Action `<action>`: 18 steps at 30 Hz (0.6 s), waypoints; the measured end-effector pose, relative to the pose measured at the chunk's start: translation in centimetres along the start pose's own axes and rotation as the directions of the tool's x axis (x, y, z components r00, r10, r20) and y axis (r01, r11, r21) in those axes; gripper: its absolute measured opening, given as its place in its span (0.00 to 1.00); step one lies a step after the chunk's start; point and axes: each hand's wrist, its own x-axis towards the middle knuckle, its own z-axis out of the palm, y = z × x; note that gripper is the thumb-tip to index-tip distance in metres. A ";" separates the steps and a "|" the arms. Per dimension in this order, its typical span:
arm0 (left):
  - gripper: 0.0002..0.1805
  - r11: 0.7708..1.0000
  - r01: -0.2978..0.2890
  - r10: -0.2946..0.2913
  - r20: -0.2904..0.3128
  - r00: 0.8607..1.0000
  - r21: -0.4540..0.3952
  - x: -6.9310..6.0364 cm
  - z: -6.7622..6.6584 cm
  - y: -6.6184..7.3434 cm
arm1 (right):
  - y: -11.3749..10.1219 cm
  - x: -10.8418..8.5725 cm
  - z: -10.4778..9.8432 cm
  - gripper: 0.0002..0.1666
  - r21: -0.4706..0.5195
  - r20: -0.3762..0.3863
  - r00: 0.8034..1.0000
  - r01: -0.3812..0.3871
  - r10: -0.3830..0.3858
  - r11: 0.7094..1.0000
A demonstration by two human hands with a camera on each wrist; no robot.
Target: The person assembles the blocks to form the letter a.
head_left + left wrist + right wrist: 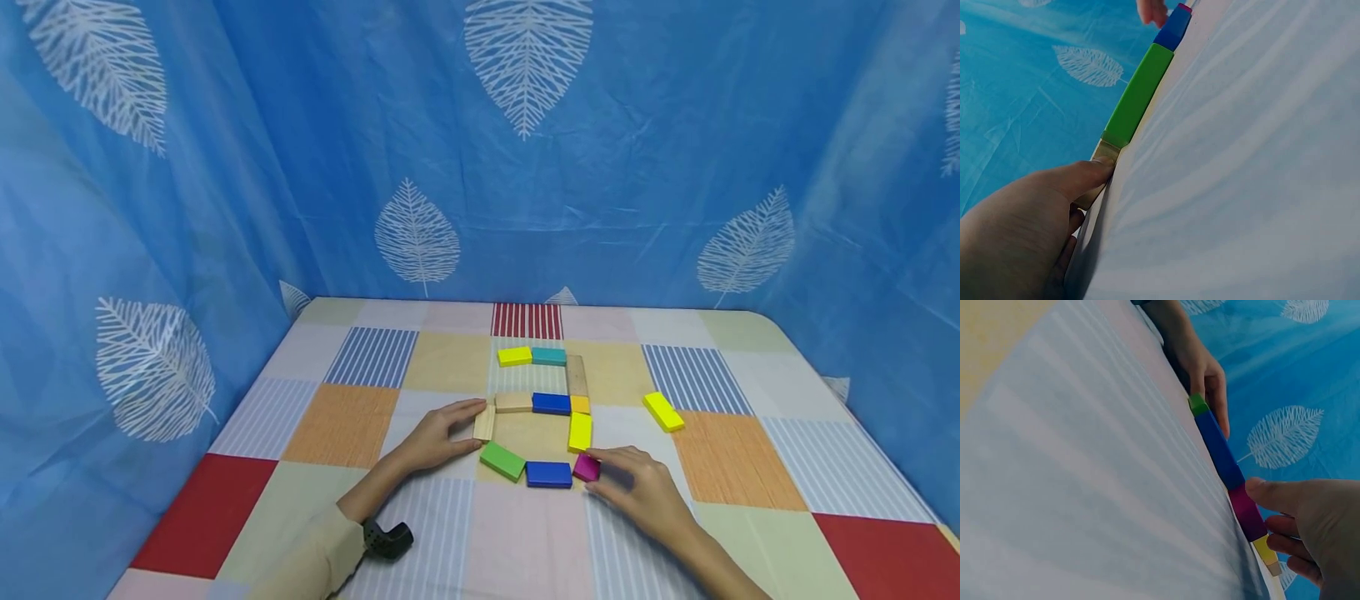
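Flat coloured blocks lie on the cloth in a figure of joined rows. My left hand (435, 435), at the left side, pinches a plain wooden block (484, 423) between thumb and fingers; its thumb presses the block's end in the left wrist view. A green block (502, 461) lies slanted beside it, then a blue block (549, 475). On the right, my right hand (643, 492) holds a magenta block (1246, 511) with thumb and fingertips, at the blue block's end. Above the magenta one lies a yellow block (580, 432).
Farther back are another wooden block (513, 402), a second blue block (551, 403), a small orange block (580, 405), an upright-lying wooden block (577, 375), a teal block (549, 357) and a yellow one (514, 357). A loose yellow block (663, 412) lies right. Blue curtains (600, 208) surround the table.
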 end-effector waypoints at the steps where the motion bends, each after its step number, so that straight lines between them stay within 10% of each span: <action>1: 0.33 1.000 0.003 -0.003 0.000 1.000 -0.001 0.0 0.0 -0.1 | 0.1 0.0 0.0 0.26 0.002 -0.004 1.000 -0.001 0.001 1.000; 18: 0.33 0.999 0.032 -0.032 0.017 0.999 -0.020 0.1 0.2 -0.3 | 0.4 0.0 1.0 0.23 0.053 -0.039 0.999 -0.013 0.016 0.998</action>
